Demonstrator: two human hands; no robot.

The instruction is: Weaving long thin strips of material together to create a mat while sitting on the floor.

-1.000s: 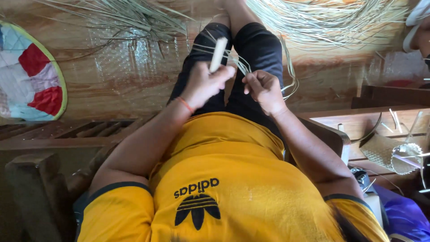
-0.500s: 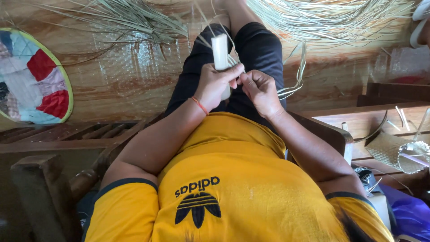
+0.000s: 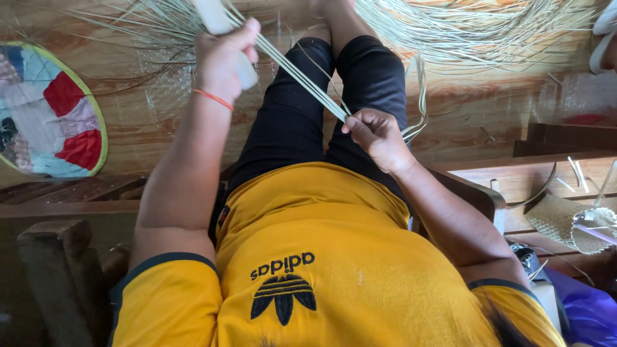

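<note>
My left hand [image 3: 222, 54] is raised to the upper left, shut on a pale wooden block-shaped tool [image 3: 213, 16]. Thin pale green leaf strips [image 3: 299, 80] run taut from that tool down to my right hand [image 3: 376, 135], which pinches their ends over my lap. Looser ends of the strips curl to the right of my right hand [image 3: 421, 96]. I sit with my legs in black shorts [image 3: 373, 71] stretched out over a wooden floor.
Heaps of loose leaf strips lie on the floor at the top right [image 3: 475, 29] and top left [image 3: 154, 26]. A round patchwork mat [image 3: 51, 112] lies at the left. A woven piece [image 3: 556, 218] rests on a wooden shelf at the right. A wooden seat frame [image 3: 58, 270] stands at the lower left.
My left hand has swung up and to the left with the tool, away from my right hand. The strips now stretch taut between both hands. My right hand stayed over my lap.
</note>
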